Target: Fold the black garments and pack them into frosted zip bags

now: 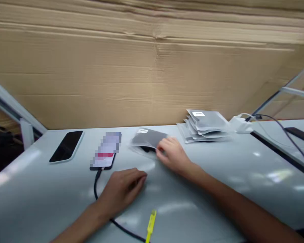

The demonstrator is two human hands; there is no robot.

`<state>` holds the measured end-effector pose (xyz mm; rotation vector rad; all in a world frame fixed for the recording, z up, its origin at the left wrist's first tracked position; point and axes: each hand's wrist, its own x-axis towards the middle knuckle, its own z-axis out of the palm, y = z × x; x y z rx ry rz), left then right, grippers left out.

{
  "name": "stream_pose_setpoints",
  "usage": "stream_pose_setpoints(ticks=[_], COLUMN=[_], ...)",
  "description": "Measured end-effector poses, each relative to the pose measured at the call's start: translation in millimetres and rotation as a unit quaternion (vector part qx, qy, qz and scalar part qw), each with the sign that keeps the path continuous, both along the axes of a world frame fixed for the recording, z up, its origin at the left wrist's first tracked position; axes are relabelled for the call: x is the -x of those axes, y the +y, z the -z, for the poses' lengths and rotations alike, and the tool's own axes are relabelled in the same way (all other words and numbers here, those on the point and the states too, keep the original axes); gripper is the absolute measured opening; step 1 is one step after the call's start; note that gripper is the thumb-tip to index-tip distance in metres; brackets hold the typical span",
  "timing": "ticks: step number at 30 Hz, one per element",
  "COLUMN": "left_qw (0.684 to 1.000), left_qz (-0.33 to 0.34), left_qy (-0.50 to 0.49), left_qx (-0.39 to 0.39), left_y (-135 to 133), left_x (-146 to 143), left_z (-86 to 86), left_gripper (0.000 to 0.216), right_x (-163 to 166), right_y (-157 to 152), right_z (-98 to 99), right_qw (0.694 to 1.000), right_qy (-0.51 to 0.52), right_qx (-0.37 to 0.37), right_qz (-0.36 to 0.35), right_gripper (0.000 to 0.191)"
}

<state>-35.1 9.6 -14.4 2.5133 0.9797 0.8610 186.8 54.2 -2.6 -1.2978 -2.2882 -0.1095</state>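
Observation:
My right hand (172,153) pinches the right edge of a clear plastic bag (149,136) that carries a white label. Dark contents show through it, blurred. My left hand (123,187) rests low over the table, nearer to me, with thumb and fingers closed together; anything between them is too small to make out. Just beyond that hand lies a phone (106,152) with a lit, pixelated screen. A black cable (126,231) is plugged into it and passes under my left wrist.
Several similar labelled bags (207,125) are stacked at the back right, beside a white charger block (240,125) with cables. A dark-screened phone (67,146) lies at the left. A yellow tag (151,222) is near the front. A cardboard wall (152,77) closes off the back.

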Motion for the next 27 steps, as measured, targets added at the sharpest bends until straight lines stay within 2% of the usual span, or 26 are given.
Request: stream_pose_setpoints(ticks=[4, 6, 9, 11, 13, 17, 19, 24, 27], left_qw=[1.000, 0.999, 0.996, 0.992, 0.986, 0.972, 0.971, 0.945, 0.940], left_qz=[-0.015, -0.029, -0.081, -0.115, -0.151, -0.199, -0.198, -0.204, -0.198], left_qy=[0.007, 0.018, 0.032, 0.040, 0.062, 0.106, 0.105, 0.119, 0.120], left_qx=[0.015, 0.020, 0.013, 0.011, 0.019, 0.062, 0.084, 0.226, 0.252], left_y=[2.0, 2.4, 2.7, 3.0, 3.3, 2.8, 2.9, 3.1, 0.5], left_x=[-1.8, -1.3, 0.4, 1.2, 1.5, 1.4, 1.5, 0.0, -2.3], left_z=[2.3, 3.0, 2.7, 1.5, -0.6, -5.7, -8.3, -14.5, -16.4], left_gripper=[0.021, 0.023, 0.025, 0.020, 0.018, 0.041, 0.048, 0.054, 0.055], right_x=[0.2, -13.0, -37.5, -46.4, -44.8, -21.9, -11.6, -9.3, -16.9], right_y=[-44.5, -45.9, -28.6, -18.9, -19.5, -47.2, -63.2, -84.3, -88.5], right_z=[-16.3, -16.0, -5.4, 3.2, 9.1, 8.7, 4.6, -4.3, -6.6], right_qw=[0.994, 0.995, 0.994, 0.991, 0.988, 0.970, 0.954, 0.921, 0.903], right_qy=[-0.022, 0.002, 0.049, 0.058, 0.063, 0.122, 0.159, 0.189, 0.179], right_qx=[0.042, 0.075, 0.094, 0.105, 0.125, 0.206, 0.249, 0.332, 0.381], right_qz=[-0.098, -0.071, 0.032, 0.062, 0.064, 0.044, 0.039, 0.076, 0.089], right_gripper=[0.020, 0.023, 0.025, 0.026, 0.026, 0.030, 0.032, 0.038, 0.048])
